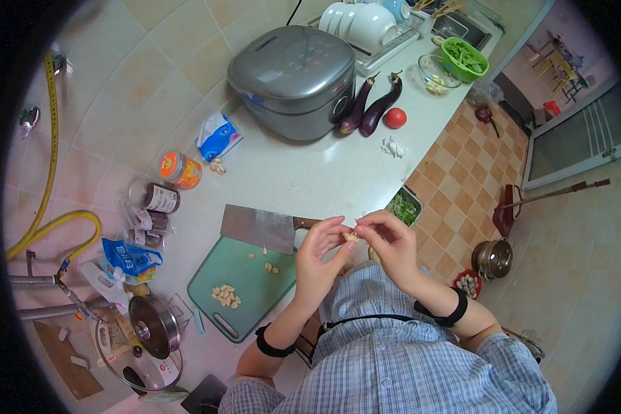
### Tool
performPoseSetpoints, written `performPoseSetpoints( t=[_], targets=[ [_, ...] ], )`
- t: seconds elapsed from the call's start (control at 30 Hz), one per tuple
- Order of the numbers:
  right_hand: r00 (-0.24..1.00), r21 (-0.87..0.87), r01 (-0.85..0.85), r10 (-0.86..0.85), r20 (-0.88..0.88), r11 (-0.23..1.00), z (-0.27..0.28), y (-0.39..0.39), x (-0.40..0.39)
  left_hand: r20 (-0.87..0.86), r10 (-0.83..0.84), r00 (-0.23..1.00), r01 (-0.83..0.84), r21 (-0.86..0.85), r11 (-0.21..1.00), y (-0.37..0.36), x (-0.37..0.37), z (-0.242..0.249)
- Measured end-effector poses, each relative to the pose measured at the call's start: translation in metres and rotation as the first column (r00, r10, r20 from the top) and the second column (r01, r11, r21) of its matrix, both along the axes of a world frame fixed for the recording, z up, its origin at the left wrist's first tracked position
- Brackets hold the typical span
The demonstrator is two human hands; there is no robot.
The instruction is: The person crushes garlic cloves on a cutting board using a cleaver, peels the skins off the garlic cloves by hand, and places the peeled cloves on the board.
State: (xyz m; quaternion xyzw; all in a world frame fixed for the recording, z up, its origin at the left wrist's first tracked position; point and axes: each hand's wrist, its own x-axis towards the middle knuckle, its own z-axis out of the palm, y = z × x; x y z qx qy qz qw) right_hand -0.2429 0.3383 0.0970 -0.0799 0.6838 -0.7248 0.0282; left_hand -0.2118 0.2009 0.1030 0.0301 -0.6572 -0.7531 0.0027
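Note:
In front of my body, both hands meet over a small garlic clove (350, 237). My left hand (319, 254) pinches it between thumb and fingers, and my right hand (392, 247) has its fingertips closed on its other side. Below and left lies a green cutting board (241, 322), with a pile of peeled garlic cloves (225, 296) and several loose pieces higher up. A cleaver (259, 228) rests across the board's upper edge, its wooden handle partly hidden behind my left hand.
On the counter stand a grey rice cooker (293, 83), two eggplants (381, 105), a tomato (395, 118), a tissue pack (219, 137) and jars (181, 170). A glass bowl (439, 72) and a green basket (465, 59) sit farther back. A lidded pot (154, 327) is at lower left.

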Motion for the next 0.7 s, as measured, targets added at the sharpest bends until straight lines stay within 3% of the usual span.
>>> performPoseSetpoints(
  t=[0.07, 0.13, 0.37, 0.47, 0.53, 0.7],
  targets=[
    [0.997, -0.093, -0.002, 0.008, 0.072, 0.996, 0.000, 0.000, 0.000, 0.054, -0.004, 0.999, -0.002, 0.114, 0.993, 0.000, 0.000, 0.001],
    [0.981, -0.225, 0.002, 0.041, 0.190, 0.974, 0.004, 0.001, -0.002, 0.057, 0.007, 0.998, -0.014, 0.115, 0.993, 0.002, 0.001, 0.000],
    [0.972, -0.222, 0.011, 0.042, 0.229, 0.975, -0.001, 0.008, -0.007, 0.049, 0.027, 0.998, -0.028, 0.023, 0.999, 0.000, 0.001, -0.004],
    [0.992, -0.131, -0.068, 0.081, 0.102, 0.989, 0.003, 0.011, -0.009, 0.086, 0.016, 0.996, -0.023, 0.078, 0.997, -0.001, 0.002, 0.002],
    [0.938, 0.229, -0.135, 0.199, -0.284, 0.964, 0.014, 0.014, -0.012, 0.072, 0.021, 0.997, -0.026, 0.077, 0.997, -0.002, 0.002, 0.001],
    [0.941, 0.264, -0.182, 0.246, -0.234, 0.947, 0.010, 0.018, -0.014, 0.021, 0.006, 1.000, -0.007, 0.036, 0.999, -0.004, 0.002, -0.005]
  ],
)
